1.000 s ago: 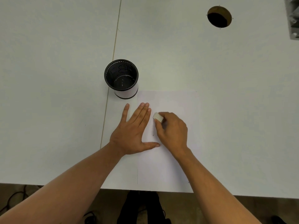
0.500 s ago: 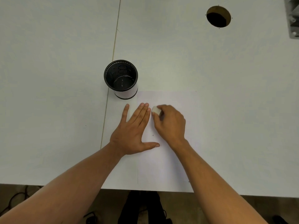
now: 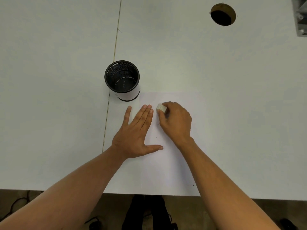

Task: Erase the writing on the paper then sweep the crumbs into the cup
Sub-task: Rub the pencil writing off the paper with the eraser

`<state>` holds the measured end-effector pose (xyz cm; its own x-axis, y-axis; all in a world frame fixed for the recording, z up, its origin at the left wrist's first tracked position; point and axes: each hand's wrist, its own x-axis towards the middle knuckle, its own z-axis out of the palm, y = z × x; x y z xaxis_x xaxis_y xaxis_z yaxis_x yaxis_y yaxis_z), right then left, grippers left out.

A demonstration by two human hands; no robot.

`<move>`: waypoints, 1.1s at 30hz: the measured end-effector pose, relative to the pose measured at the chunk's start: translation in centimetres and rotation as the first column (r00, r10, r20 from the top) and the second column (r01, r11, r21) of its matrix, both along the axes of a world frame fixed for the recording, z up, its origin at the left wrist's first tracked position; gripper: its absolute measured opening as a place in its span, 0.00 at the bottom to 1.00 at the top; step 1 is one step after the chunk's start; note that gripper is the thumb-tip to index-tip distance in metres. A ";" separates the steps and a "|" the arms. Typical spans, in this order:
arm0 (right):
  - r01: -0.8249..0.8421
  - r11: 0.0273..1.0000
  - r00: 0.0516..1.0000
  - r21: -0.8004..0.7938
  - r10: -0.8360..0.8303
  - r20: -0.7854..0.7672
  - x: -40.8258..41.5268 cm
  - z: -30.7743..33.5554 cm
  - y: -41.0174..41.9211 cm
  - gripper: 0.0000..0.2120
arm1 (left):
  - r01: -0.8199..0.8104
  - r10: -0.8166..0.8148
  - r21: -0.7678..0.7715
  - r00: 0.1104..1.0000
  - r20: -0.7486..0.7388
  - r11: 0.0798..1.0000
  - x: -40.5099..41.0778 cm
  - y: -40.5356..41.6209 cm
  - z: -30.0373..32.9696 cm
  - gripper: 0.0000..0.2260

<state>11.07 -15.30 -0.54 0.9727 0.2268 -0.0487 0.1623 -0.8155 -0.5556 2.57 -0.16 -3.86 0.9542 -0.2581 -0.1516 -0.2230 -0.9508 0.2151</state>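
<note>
The paper (image 3: 167,146) lies flat on the surface (image 3: 49,113) beside the cup (image 3: 122,80); our left hand (image 3: 134,133) presses it down, fingers spread and released, while our right hand (image 3: 175,122) pinches the eraser (image 3: 161,108). We judge erasing underway; next we rub out remaining marks, then sweep crumbs cupward

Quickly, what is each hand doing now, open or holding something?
Left hand: open, flat, fingers on the paper, holding nothing.
Right hand: closed around the eraser, on the paper.

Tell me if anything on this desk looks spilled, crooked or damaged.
Nothing stands out. The paper lies flat and square to the table edge, the mesh cup stands upright beside it, and the round hole in the table looks like a cable port.
</note>
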 end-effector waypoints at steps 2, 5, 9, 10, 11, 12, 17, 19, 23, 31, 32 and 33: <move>-0.010 1.000 1.000 0.017 0.010 0.012 -1.0 0.0 -0.1 0.12 | 0.001 -0.001 -0.001 1.000 0.001 1.000 0.0 0.0 0.0 0.52; -0.088 0.996 0.996 0.021 0.088 0.026 -3.8 -0.2 -1.0 0.11 | 0.006 -0.006 -0.021 1.000 0.019 1.000 -0.1 0.0 0.1 0.51; -0.029 0.999 1.000 0.022 0.029 0.013 -2.1 -0.6 -2.1 0.13 | 0.007 -0.007 0.007 1.000 -0.003 1.000 -0.1 0.0 0.2 0.52; 0.004 1.000 1.000 0.019 -0.005 0.011 -1.0 -0.6 -2.2 0.13 | 0.009 -0.009 0.012 1.000 -0.010 1.000 -0.1 0.0 0.2 0.52; 0.040 0.999 0.999 0.021 -0.040 0.003 0.0 -0.5 -2.3 0.12 | 0.008 -0.008 0.013 1.000 -0.015 1.000 0.0 0.0 0.2 0.52; 0.078 0.997 0.997 0.027 -0.078 0.000 0.8 -0.4 -2.3 0.11 | 0.006 -0.006 0.012 1.000 -0.015 1.000 0.0 0.0 0.1 0.52; 0.045 0.998 0.999 0.049 -0.046 0.018 -1.6 -0.2 -2.4 0.10 | 0.004 -0.004 0.002 1.000 -0.009 1.000 -0.1 0.1 0.1 0.52; -0.055 0.998 0.998 0.024 0.054 0.037 -4.1 -0.3 -2.6 0.10 | 0.010 -0.010 -0.007 1.000 -0.002 1.000 -0.1 0.0 0.2 0.51; -0.042 0.999 0.998 -0.005 0.042 0.040 -3.6 -0.3 -3.1 0.10 | 0.012 -0.012 0.004 1.000 -0.007 1.000 -0.1 0.0 0.2 0.51; 0.055 0.997 0.998 0.056 -0.056 0.024 -1.6 -0.2 -3.1 0.10 | 0.012 -0.012 0.005 1.000 0.016 1.000 -0.1 0.1 -0.2 0.50; 0.013 0.998 1.000 0.064 -0.014 0.017 -2.4 -0.3 -3.1 0.11 | 0.012 -0.012 0.003 1.000 0.015 1.000 -0.1 0.1 -0.2 0.50; -0.029 0.998 0.999 0.063 0.029 0.015 -3.1 -0.4 -3.1 0.11 | 0.017 -0.017 0.000 1.000 0.012 1.000 -0.1 0.1 -0.2 0.50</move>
<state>8.00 -18.39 -0.90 0.9662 0.2571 -0.0199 0.1934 -0.7736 -0.6034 2.44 -0.02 -4.06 0.9515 -0.2738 -0.1403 -0.2413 -0.9470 0.2120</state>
